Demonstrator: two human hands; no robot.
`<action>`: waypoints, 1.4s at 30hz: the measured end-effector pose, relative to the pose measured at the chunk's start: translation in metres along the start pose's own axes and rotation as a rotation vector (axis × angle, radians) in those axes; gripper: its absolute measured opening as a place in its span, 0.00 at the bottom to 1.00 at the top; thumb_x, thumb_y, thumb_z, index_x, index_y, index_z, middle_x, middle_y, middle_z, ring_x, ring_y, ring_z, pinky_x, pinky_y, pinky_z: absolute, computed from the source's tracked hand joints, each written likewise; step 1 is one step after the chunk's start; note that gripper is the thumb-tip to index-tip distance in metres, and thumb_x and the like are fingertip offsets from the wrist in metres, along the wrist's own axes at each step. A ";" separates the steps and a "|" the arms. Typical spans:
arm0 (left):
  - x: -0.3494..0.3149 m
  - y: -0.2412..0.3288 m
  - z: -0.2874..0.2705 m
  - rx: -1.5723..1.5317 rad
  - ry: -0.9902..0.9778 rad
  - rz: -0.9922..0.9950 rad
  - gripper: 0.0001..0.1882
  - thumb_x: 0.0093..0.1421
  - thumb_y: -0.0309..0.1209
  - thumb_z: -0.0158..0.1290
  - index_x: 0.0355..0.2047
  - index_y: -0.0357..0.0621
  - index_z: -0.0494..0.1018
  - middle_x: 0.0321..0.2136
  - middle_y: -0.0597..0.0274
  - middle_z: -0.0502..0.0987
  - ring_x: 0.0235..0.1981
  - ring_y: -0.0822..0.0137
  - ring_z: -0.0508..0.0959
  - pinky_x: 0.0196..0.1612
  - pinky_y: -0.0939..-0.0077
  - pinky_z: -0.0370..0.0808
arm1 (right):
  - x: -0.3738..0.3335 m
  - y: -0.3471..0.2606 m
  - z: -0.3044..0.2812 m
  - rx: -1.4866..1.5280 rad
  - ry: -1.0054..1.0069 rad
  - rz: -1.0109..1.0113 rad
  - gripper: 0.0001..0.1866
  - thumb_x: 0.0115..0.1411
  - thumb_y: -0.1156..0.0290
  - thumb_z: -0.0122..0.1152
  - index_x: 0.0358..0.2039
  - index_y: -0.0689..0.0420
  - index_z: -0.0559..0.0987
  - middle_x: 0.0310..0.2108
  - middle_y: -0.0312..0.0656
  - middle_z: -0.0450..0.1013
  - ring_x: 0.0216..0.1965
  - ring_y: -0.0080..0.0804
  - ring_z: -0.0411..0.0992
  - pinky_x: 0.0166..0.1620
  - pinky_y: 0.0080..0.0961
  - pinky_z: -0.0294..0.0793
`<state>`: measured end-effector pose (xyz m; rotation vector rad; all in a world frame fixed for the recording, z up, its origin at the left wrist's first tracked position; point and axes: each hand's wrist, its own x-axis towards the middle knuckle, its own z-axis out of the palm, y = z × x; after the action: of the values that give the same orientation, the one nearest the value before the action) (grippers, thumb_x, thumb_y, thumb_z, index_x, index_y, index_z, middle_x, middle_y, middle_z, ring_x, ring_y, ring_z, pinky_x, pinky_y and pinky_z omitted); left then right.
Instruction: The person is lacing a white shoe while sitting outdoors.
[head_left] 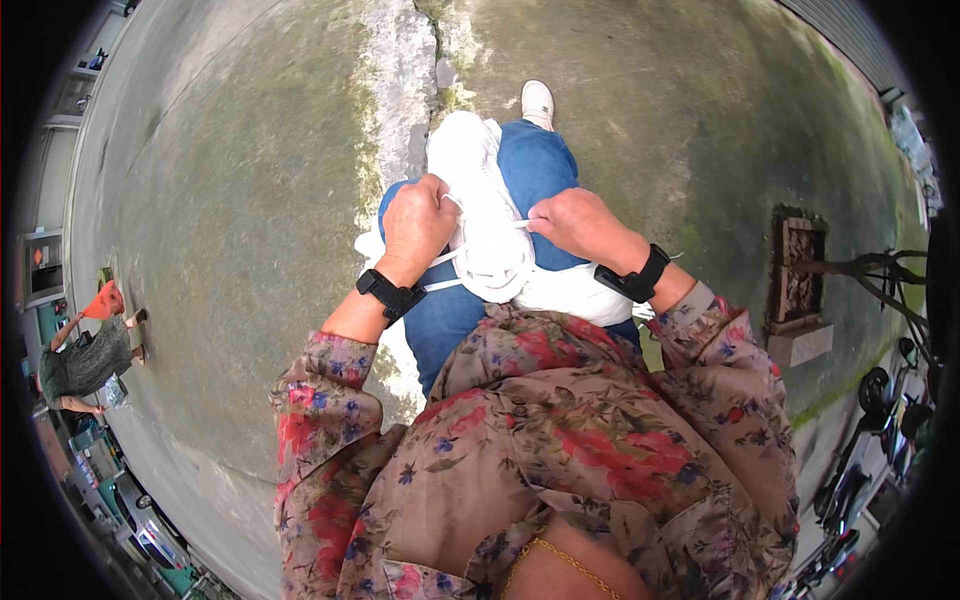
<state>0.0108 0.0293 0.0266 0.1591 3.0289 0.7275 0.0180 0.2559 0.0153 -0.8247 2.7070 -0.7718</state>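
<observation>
A white shoe (468,160) rests between my thighs, its toe pointing away from me and its opening near my waist. My left hand (420,222) is closed at the shoe's left edge, with a bit of white shoelace (450,202) showing at its fingers. On the other side my right hand (575,222) pinches a white lace end (522,224) just off the shoe's right edge. Two more strands of lace trail left across my blue trousers (445,325). White material (575,294), perhaps cloth or a bag, lies across my lap beneath the shoe.
Around me spreads mossy concrete ground (260,200) with a pale cracked strip (395,90). At far left is another person (85,360) with something orange. A brick-edged planter (800,270) with a tree stands right; several parked scooters (870,440) are beyond it.
</observation>
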 end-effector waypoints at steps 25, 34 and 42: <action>-0.015 0.011 0.009 0.237 -0.095 0.398 0.03 0.44 0.22 0.48 0.21 0.37 0.67 0.17 0.47 0.72 0.19 0.51 0.75 0.20 0.63 0.72 | -0.018 0.014 -0.012 -0.241 0.430 -0.254 0.02 0.51 0.73 0.55 0.24 0.57 0.75 0.11 0.39 0.65 0.17 0.34 0.67 0.27 0.26 0.62; -0.019 0.012 0.017 0.296 -0.006 0.406 0.06 0.47 0.21 0.47 0.27 0.40 0.63 0.22 0.53 0.69 0.17 0.53 0.73 0.17 0.65 0.70 | -0.038 0.021 -0.026 -0.407 0.523 -0.437 0.08 0.47 0.78 0.55 0.30 0.58 0.74 0.13 0.35 0.62 0.17 0.29 0.62 0.29 0.26 0.63; -0.028 -0.021 0.009 -0.038 -0.050 0.209 0.07 0.53 0.29 0.50 0.27 0.37 0.67 0.24 0.51 0.72 0.27 0.49 0.73 0.30 0.59 0.70 | -0.064 0.075 -0.015 -0.525 0.327 0.030 0.12 0.46 0.74 0.59 0.34 0.57 0.74 0.22 0.37 0.71 0.30 0.33 0.68 0.42 0.34 0.62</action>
<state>0.0374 0.0120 0.0094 0.4917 2.9777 0.7796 0.0313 0.3514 -0.0093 -0.8080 3.2727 -0.1886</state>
